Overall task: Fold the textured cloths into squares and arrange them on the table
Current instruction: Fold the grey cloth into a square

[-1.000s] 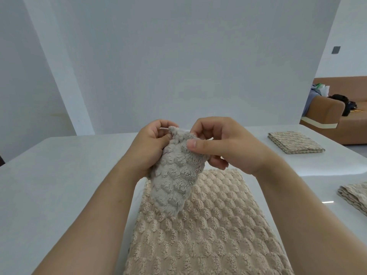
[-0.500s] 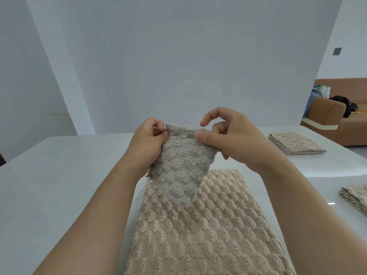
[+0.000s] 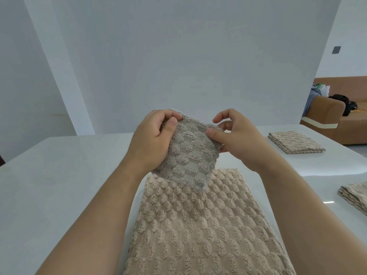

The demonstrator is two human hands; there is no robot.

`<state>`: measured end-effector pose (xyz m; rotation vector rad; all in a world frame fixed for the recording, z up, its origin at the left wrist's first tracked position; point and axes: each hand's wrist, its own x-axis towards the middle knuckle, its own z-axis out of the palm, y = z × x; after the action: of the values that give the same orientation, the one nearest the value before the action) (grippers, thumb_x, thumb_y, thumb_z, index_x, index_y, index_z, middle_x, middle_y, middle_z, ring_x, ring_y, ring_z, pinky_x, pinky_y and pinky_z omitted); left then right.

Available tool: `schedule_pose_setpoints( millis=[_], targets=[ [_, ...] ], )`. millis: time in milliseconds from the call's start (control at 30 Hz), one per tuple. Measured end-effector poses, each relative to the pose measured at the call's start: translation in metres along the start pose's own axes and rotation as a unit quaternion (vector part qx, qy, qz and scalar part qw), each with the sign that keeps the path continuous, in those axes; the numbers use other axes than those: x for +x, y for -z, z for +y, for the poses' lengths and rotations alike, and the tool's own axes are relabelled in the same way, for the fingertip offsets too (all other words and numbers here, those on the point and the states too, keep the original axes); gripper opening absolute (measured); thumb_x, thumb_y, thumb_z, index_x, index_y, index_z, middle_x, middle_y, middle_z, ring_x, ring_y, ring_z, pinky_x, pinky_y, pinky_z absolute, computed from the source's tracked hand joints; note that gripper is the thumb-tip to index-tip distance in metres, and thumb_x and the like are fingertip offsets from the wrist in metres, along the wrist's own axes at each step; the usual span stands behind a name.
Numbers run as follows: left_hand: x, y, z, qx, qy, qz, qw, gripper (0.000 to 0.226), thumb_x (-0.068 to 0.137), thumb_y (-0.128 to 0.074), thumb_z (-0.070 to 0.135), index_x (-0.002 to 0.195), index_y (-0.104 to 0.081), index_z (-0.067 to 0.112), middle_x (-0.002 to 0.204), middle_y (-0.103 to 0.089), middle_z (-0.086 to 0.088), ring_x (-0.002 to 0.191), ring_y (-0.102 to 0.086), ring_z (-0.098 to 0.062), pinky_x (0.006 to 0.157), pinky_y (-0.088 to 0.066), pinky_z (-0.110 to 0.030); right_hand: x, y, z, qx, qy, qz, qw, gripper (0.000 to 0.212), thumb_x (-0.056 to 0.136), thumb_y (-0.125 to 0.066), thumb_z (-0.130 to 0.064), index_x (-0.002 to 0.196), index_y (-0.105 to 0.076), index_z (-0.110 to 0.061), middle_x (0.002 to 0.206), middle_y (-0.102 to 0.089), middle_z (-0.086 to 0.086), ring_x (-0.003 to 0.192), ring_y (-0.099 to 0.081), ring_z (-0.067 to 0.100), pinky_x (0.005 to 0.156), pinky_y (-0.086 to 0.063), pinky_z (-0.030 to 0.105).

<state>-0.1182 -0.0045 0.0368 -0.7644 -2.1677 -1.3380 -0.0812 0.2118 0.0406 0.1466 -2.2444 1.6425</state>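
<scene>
A beige textured cloth (image 3: 200,231) lies on the white table (image 3: 59,185) in front of me, its far end lifted and turned back to show its grey underside (image 3: 190,155). My left hand (image 3: 153,141) pinches the raised top edge at its left corner. My right hand (image 3: 236,137) pinches the same edge at its right corner, thumb on the near face. The raised part hangs down between both hands.
A folded beige cloth (image 3: 296,142) lies at the table's far right. Another folded cloth (image 3: 355,194) sits at the right edge, partly cut off. A brown sofa (image 3: 329,116) with bags stands beyond the table. A white wall rises behind.
My hands have moved apart along the raised edge, spreading the bunched grey part wider and flatter. The right hand slid to the right corner.
</scene>
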Motion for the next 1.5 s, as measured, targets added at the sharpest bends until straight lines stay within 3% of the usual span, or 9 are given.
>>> schedule_pose_setpoints(
  millis=[200,367,467,600,700,800,1133,1233,1500],
  targets=[
    [-0.001,0.0,-0.001,0.051,0.003,-0.04,0.998,0.018,0.101,-0.06,0.03,0.118,-0.064,0.036,0.12,-0.058,0.022,0.113,-0.051,0.013,0.092,-0.035,-0.003,0.003,-0.004,0.008,-0.017,-0.025,0.01,0.999,0.02,0.097,-0.068,-0.022,0.112,-0.056,-0.023,0.085,-0.059,0.001,0.065,-0.058,0.019,0.07,-0.053,0.044],
    [0.002,-0.004,-0.006,0.071,0.134,-0.07,0.986,0.019,0.098,-0.064,0.029,0.116,-0.069,0.033,0.118,-0.064,0.01,0.11,-0.063,-0.013,0.1,-0.05,-0.036,-0.003,-0.018,0.017,-0.082,-0.05,0.006,0.995,0.022,0.1,-0.062,-0.032,0.12,-0.052,-0.027,0.098,-0.063,-0.003,0.066,-0.064,0.013,0.066,-0.053,0.031],
    [0.005,-0.001,-0.017,-0.005,0.257,-0.006,0.966,0.014,0.095,-0.066,0.021,0.105,-0.073,0.026,0.107,-0.07,0.001,0.098,-0.07,-0.022,0.095,-0.057,-0.044,-0.005,-0.027,0.02,-0.079,-0.086,-0.039,0.992,0.031,0.101,-0.06,-0.039,0.127,-0.049,-0.025,0.109,-0.065,0.002,0.079,-0.075,0.019,0.08,-0.063,0.044],
    [0.008,0.012,-0.033,-0.049,0.332,0.093,0.937,0.011,0.094,-0.063,0.013,0.089,-0.07,0.02,0.096,-0.071,-0.002,0.097,-0.069,-0.026,0.096,-0.056,-0.043,-0.011,-0.031,0.012,-0.117,-0.113,-0.123,0.979,0.043,0.1,-0.057,-0.05,0.135,-0.045,-0.029,0.117,-0.065,-0.002,0.081,-0.076,0.013,0.079,-0.064,0.037],
    [0.01,0.017,-0.044,-0.068,0.346,0.143,0.925,0.023,0.091,-0.059,0.009,0.07,-0.064,0.016,0.08,-0.065,-0.002,0.078,-0.061,-0.024,0.079,-0.051,-0.035,-0.016,-0.034,0.007,-0.128,-0.116,-0.21,0.962,0.054,0.096,-0.063,-0.051,0.141,-0.041,-0.032,0.118,-0.068,-0.004,0.083,-0.077,0.013,0.084,-0.063,0.039],
    [0.012,0.015,-0.048,-0.079,0.333,0.164,0.925,0.014,0.088,-0.057,0.009,0.079,-0.063,0.018,0.081,-0.054,-0.005,0.076,-0.049,-0.019,0.072,-0.043,-0.034,-0.02,-0.042,0.006,-0.144,-0.113,-0.24,0.953,0.06,0.094,-0.069,-0.045,0.144,-0.039,-0.034,0.114,-0.07,-0.005,0.084,-0.077,0.013,0.085,-0.063,0.04],
    [0.016,0.01,-0.052,-0.099,0.329,0.191,0.92,0.008,0.094,-0.061,0.012,0.089,-0.067,0.014,0.103,-0.065,-0.003,0.092,-0.059,-0.021,0.092,-0.049,-0.033,-0.02,-0.055,0.012,-0.079,-0.154,-0.195,0.965,0.038,0.102,-0.057,-0.026,0.137,-0.044,-0.027,0.105,-0.072,0.009,0.083,-0.077,0.03,0.068,-0.061,0.037],
    [0.017,0.008,-0.051,-0.109,0.339,0.195,0.914,0.033,0.095,-0.063,0.016,0.126,-0.067,0.006,0.125,-0.067,-0.008,0.114,-0.064,-0.026,0.105,-0.051,-0.043,-0.018,-0.056,0.013,-0.054,-0.167,-0.179,0.968,0.039,0.101,-0.057,-0.023,0.137,-0.044,-0.027,0.102,-0.074,0.012,0.083,-0.077,0.033,0.073,-0.062,0.044],
    [0.014,-0.008,-0.044,-0.118,0.316,0.199,0.92,0.045,0.098,-0.061,0.023,0.14,-0.057,0.008,0.136,-0.061,-0.009,0.123,-0.061,-0.025,0.108,-0.049,-0.045,-0.015,-0.059,0.01,0.045,-0.197,-0.092,0.975,0.028,0.104,-0.038,-0.022,0.13,-0.048,-0.024,0.094,-0.076,0.015,0.075,-0.077,0.037,0.069,-0.061,0.046]
  ],
)
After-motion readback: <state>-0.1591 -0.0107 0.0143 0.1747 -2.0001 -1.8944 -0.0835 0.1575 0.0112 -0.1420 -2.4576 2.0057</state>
